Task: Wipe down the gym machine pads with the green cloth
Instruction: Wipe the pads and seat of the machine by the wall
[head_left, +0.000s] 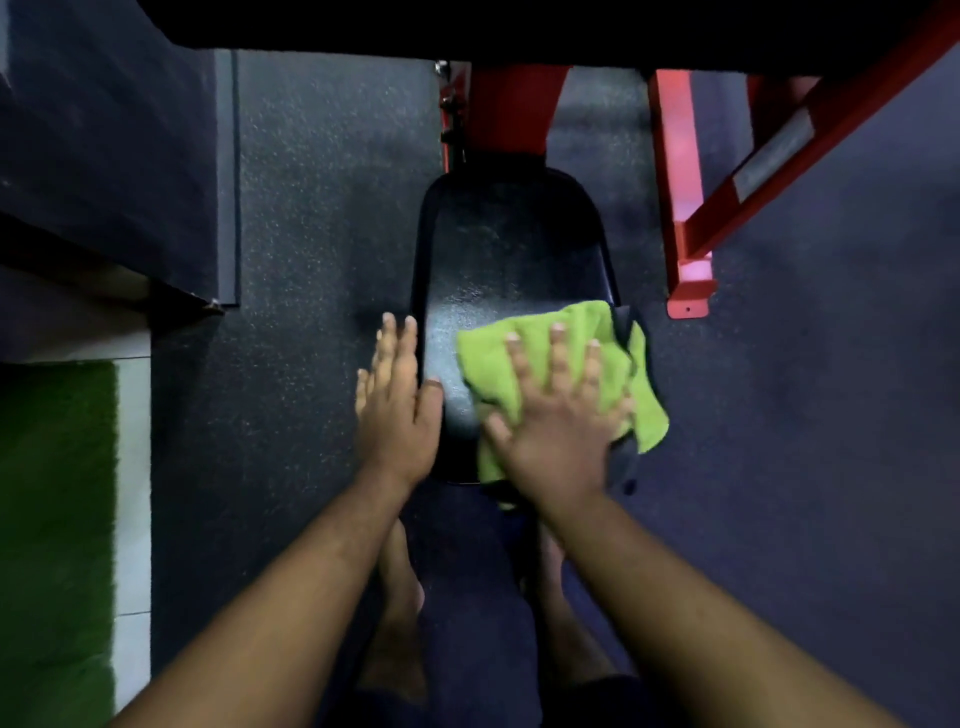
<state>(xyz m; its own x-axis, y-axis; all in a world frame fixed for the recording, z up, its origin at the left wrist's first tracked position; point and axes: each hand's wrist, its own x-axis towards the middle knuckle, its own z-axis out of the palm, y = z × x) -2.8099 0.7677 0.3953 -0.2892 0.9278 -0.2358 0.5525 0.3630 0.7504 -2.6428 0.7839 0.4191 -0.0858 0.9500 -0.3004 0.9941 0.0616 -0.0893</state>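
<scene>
Black pad (511, 244) lengthwise away, narrowing.

Both forearms are showing bare from the frame's bottom edge up, no sleeves reaching into view. Left hand (397, 410) and right hand (558, 431) are wearing no gloves, rings, watch or bands. Fingernails are looking short. Legs are showing bare below dark shorts (467, 696) at the bottom edge. Feet are sitting in shadow, footwear not discernible.

red machine frame (680, 171), speckled rubber floor (322, 208), green turf (52, 519)
</scene>
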